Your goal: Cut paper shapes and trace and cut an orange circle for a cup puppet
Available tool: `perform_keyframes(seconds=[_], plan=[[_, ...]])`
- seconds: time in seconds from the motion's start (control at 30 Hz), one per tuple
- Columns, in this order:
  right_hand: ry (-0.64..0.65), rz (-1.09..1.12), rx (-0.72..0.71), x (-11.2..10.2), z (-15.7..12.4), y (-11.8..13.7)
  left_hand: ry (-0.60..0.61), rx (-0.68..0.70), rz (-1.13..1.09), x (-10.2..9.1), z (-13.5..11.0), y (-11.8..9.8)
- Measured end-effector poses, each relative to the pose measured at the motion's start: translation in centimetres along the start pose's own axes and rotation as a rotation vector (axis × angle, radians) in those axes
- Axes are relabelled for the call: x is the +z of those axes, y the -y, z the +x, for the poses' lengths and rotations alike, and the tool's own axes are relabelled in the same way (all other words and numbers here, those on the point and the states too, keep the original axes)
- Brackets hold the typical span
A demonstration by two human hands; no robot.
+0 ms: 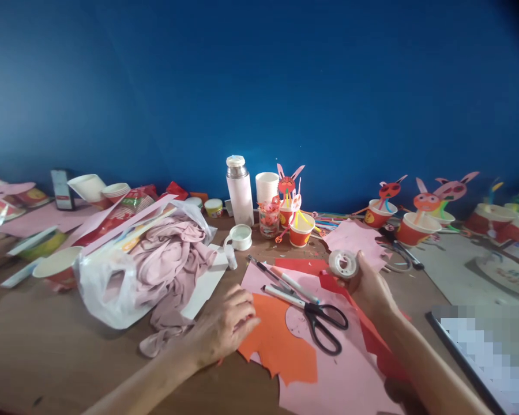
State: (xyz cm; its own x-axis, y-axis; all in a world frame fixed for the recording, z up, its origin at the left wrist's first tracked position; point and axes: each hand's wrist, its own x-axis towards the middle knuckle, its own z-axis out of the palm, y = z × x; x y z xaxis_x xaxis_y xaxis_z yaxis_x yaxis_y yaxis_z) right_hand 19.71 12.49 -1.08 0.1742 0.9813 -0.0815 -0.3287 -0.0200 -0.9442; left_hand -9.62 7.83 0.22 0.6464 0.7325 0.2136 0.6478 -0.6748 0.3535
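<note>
My right hand (374,288) grips a roll of clear tape (344,264) between thumb and fingers, above the red and pink paper. My left hand (229,320) is closed, fingers curled down at the left edge of an orange paper sheet (281,346) with a jagged cut edge. Its fingertips are hidden, so anything in them does not show. Between the hands lie black-handled scissors (324,323), a white marker (283,295) and other pens on a large pink paper (333,380). A pink paper round (297,321) rests partly under the scissors.
Left, a plastic bag (108,288) bulges with pink cloth (168,253). Behind stand a white thermos (241,196), a jar of paper scraps (269,220) and red paper cups with rabbit-faced figures (286,183). A blue wall (259,86) closes the back. A blurred tablet-like object (471,351) lies right.
</note>
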Motion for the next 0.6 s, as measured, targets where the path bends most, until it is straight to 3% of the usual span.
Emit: perform_keyframes(seconds=[0.17,0.4,0.5,0.6], plan=[[0.15,-0.124,0.022,1.0,-1.4,0.8,0.046,0.002,0.065,0.3,2.3,-0.3],[0.417,-0.501,0.074,2.3,-3.5,1.5,0.168,-0.033,0.162,0.4,3.1,-0.9],[0.452,-0.703,0.062,2.6,-3.9,1.3,0.155,-0.008,0.153,1.0,3.2,-0.5],[0.395,-0.964,-0.063,3.0,-4.3,1.0,0.146,-0.018,0.13,1.8,3.2,-0.1]])
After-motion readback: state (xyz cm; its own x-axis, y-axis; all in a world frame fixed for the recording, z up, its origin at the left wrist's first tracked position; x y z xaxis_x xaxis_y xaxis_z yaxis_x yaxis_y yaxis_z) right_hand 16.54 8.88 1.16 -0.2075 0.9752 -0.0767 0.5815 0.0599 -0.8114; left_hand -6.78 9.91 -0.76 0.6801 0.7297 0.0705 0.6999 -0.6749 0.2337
